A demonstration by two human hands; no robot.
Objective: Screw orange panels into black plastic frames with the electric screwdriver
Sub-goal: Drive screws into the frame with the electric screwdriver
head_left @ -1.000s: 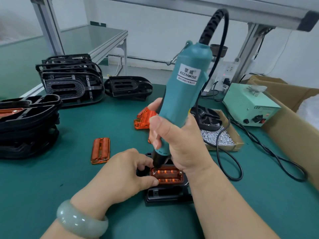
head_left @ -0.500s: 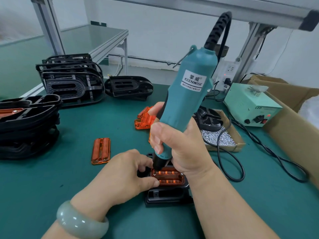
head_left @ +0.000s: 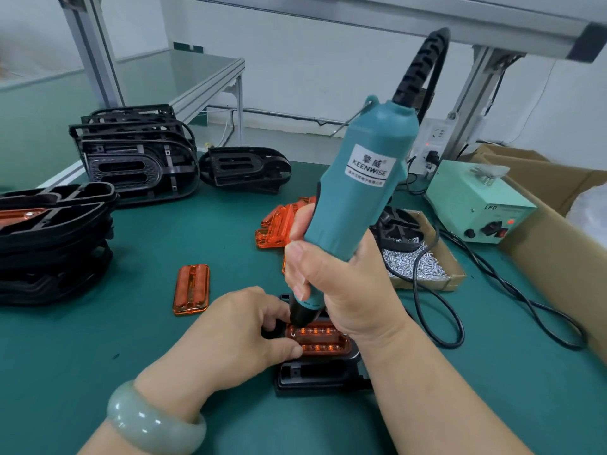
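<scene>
Green bench mat (head_left: 131, 356) carries black frame stacks (head_left: 138, 165) at left, loose orange panel (head_left: 191, 289), orange panel pile (head_left: 274, 224), screw tray (head_left: 427, 285), power box (head_left: 473, 205), and single black frame (head_left: 315, 372) near front.

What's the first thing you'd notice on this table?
The big teal electric screwdriver stands out most: the right hand grips it, tilted, in the middle, with its tip down on a shiny orange panel seated in a black frame. The left hand holds that frame steady. Off to the left are stacks of black frames, and a loose orange panel lies on the green table.
</scene>
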